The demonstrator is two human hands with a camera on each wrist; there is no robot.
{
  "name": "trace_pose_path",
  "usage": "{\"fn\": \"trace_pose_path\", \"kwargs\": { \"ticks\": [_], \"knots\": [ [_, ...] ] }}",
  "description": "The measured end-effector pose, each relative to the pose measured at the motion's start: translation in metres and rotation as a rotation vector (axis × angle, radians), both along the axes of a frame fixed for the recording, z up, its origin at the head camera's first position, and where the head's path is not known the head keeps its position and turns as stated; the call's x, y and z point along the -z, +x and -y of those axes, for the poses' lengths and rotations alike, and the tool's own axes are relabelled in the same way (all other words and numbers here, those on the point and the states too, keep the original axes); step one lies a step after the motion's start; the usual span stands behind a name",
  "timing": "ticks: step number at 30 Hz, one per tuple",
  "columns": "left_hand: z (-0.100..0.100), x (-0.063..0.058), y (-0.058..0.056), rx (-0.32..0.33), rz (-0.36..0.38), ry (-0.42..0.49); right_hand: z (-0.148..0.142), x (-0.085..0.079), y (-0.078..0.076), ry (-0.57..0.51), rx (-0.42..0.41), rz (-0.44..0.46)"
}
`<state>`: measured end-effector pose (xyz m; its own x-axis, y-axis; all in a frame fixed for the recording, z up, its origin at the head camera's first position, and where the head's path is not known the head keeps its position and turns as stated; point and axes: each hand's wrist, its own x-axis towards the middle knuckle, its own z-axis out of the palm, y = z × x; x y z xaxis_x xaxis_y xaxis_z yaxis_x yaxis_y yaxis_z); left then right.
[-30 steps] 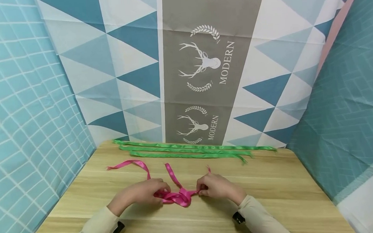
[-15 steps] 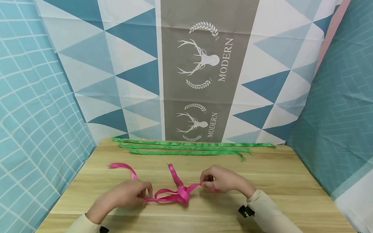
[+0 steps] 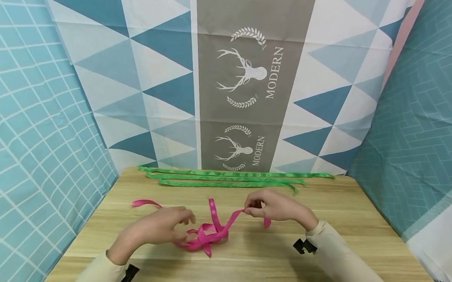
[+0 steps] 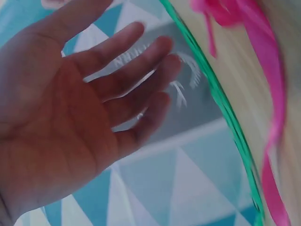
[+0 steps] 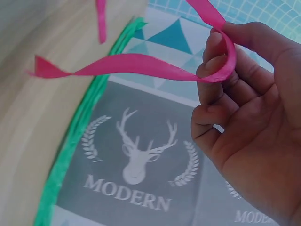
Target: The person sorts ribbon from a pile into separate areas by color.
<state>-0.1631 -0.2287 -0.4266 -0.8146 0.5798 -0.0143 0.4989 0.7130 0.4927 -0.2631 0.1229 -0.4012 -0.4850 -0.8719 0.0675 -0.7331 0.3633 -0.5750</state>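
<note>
The left hand [image 3: 157, 229] spreads straight fingers [image 4: 141, 61]; the right hand [image 3: 277, 206] is raised, its fingers [image 5: 211, 70] curled in a pinch.

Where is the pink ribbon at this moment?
In the head view the pink ribbon lies near the table's middle, between both hands, in front of the green ribbons. The right hand pinches one end.

The left hand [image 3: 154, 230] lets go of the pink ribbon [image 3: 208, 235] it pinched half a second ago; its fingers now spread beside the knot. The right hand [image 3: 279, 206] rises off the worktop [image 3: 349, 228], lifting its ribbon end, and the loops bunch looser.
</note>
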Motion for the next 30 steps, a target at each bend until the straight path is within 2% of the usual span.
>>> {"fn": "trace_pose_path", "kwargs": {
  "ticks": [6,9,12,15,18,23,25,27,30],
  "knots": [
    [-0.053,-0.01,-0.008,-0.022,-0.214,0.037,0.012,-0.021,0.002,-0.052,-0.043,-0.055],
    [-0.08,-0.009,-0.011,-0.064,-0.349,0.036,0.017,-0.028,0.004,-0.092,-0.022,-0.057],
    [-0.099,-0.007,-0.013,-0.114,-0.452,0.054,0.021,-0.032,0.007,-0.133,0.01,-0.048],
    [-0.109,-0.005,-0.016,-0.139,-0.488,0.117,0.022,-0.033,0.01,-0.155,0.042,-0.035],
    [-0.11,-0.001,-0.018,-0.144,-0.417,0.195,0.02,-0.031,0.01,-0.164,0.067,-0.02],
    [-0.095,0.0,-0.017,-0.131,-0.176,0.332,0.01,-0.027,0.005,-0.166,0.092,0.016],
    [-0.087,-0.001,-0.016,-0.12,-0.102,0.383,0.005,-0.026,0.002,-0.171,0.097,0.045],
    [-0.078,-0.002,-0.016,-0.104,-0.049,0.436,0.001,-0.025,-0.001,-0.18,0.103,0.083],
    [-0.066,-0.002,-0.017,-0.114,-0.017,0.48,-0.004,-0.024,-0.004,-0.21,0.116,0.142]
  ]
}}
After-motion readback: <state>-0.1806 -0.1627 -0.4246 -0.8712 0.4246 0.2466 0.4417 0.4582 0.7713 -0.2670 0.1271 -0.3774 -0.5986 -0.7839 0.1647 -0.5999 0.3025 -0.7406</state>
